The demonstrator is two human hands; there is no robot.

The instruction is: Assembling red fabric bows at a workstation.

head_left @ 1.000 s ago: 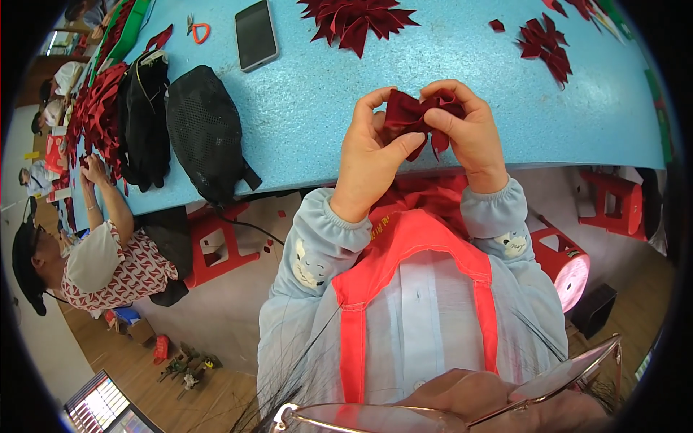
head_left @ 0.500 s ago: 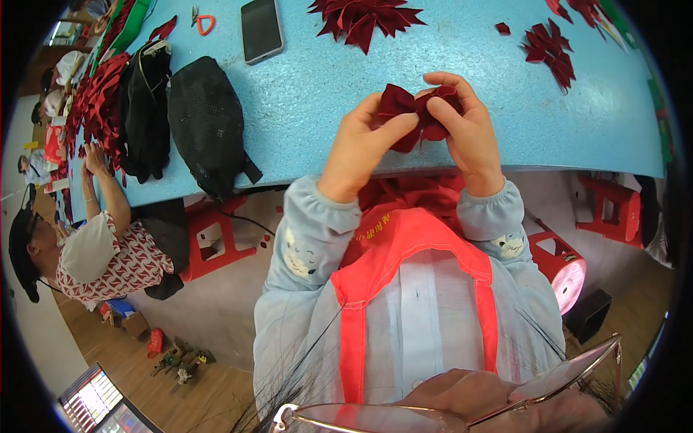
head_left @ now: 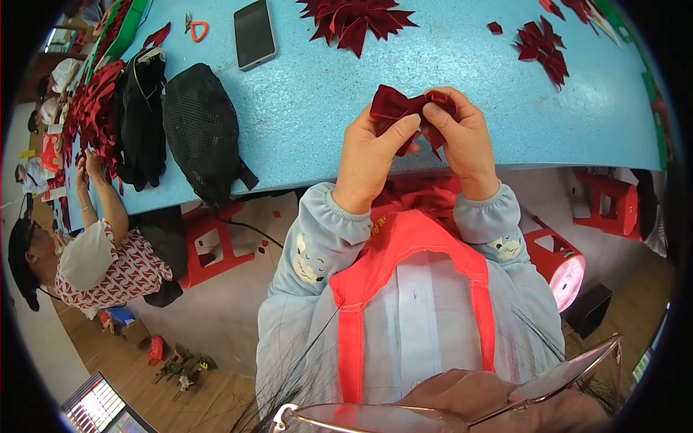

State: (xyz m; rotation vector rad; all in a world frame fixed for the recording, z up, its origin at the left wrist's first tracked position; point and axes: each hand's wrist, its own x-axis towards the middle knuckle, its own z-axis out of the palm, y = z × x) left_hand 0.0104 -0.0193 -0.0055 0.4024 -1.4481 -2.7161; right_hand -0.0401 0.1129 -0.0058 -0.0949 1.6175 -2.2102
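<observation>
Dark-red velvety fabric bow (head_left: 395,106), pinched by left hand (head_left: 369,153) and right hand (head_left: 466,141) over the glossy light-blue table (head_left: 303,123), looks light, floppy, hardly slippery; best held at gathered middle.

Dark-red bow (head_left: 388,106), blue table (head_left: 310,123), red apron (head_left: 404,237), red-and-white patterned shirt (head_left: 137,265)

On my feed: blue table (head_left: 317,94); on it phone (head_left: 255,35), orange-handled snips (head_left: 193,27), black mesh bag (head_left: 202,126), black zipped pouch (head_left: 141,123), dark-red fabric heap (head_left: 97,105), spiky dark-red cluster (head_left: 355,22).
</observation>
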